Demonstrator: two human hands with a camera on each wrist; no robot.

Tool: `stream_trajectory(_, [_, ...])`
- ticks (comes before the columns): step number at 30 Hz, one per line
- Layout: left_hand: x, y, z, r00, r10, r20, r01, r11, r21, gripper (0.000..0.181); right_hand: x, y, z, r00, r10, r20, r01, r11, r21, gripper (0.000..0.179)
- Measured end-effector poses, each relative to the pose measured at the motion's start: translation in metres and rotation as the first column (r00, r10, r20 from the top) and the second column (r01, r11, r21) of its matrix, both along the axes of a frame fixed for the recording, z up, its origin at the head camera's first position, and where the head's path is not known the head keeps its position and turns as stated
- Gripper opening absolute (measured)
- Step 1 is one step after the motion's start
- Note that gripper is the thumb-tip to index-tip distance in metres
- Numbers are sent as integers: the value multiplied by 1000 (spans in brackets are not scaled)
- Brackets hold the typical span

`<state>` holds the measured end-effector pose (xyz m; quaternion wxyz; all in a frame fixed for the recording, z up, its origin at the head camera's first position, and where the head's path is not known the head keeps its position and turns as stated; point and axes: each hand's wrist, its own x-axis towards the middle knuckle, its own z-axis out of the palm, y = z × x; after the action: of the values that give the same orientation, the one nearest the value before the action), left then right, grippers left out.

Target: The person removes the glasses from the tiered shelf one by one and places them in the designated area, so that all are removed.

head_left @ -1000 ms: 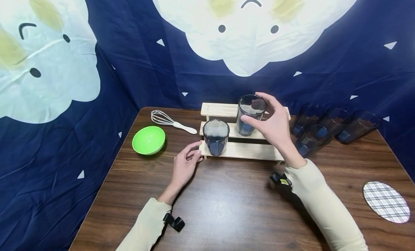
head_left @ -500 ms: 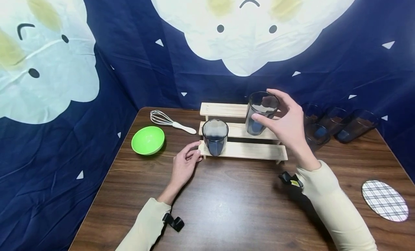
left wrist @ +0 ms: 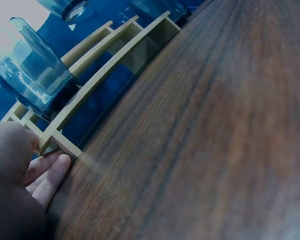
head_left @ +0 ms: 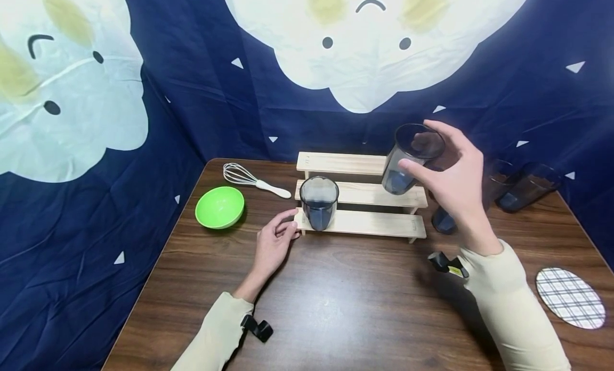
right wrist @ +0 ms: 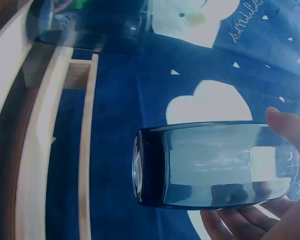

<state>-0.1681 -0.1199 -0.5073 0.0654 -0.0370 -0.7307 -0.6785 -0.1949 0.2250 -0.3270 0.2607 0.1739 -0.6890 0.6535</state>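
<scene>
My right hand (head_left: 455,174) grips a dark tinted drinking glass (right wrist: 215,165) near its rim, thumb on one side and fingers on the other. The glass tilts, its base above the right part of the three-tier wooden rack (head_left: 369,223). Another tinted glass (head_left: 319,203) stands upright at the left end of the rack's lowest tier. At that same end my left hand (head_left: 273,243) holds the rack's corner. The left wrist view shows the fingers (left wrist: 52,177) bent under the shelf beside its leg.
Several tinted glasses, including one glass (head_left: 530,187), stand behind my right hand, partly hidden. Left of the rack lie a white whisk (head_left: 273,188) and a green bowl (head_left: 219,207). A checked oval mat (head_left: 571,298) is at the right. A blue cloth (head_left: 216,110) hangs behind the table.
My right hand has carried its glass rightward and up from over the rack's middle, and the glass has tilted more. My left hand and the other glass on the rack have stayed put.
</scene>
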Motion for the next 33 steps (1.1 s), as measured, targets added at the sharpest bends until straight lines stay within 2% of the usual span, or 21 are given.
stream_trajectory(3, [0, 0, 1, 1000, 1, 3, -1, 1000, -1, 33, 1, 4, 3, 999, 40, -21, -42, 996, -77, 72])
stream_trajectory(9, [1, 0, 1, 1000, 2, 1, -2, 1000, -10, 33, 4, 11, 9, 997, 31, -68, -37, 995, -90, 71])
stream_trajectory(16, [0, -1, -1, 1000, 2, -1, -2, 1000, -11, 33, 12, 20, 19, 999, 43, -5, -43, 979, -199, 71])
stream_trajectory(21, [0, 0, 0, 1000, -6, -3, 6, 1000, -8, 34, 19, 29, 25, 999, 27, 29, -19, 969, -246, 71])
stream_trajectory(28, [0, 0, 0, 1000, -5, -6, 5, 1000, -11, 33, 24, 42, 29, 1000, 4, 30, 5, 953, -303, 71])
stream_trajectory(33, [1, 0, 1, 1000, -6, -3, 6, 1000, -8, 33, 26, 52, 30, 999, -34, 5, 34, 951, -307, 69])
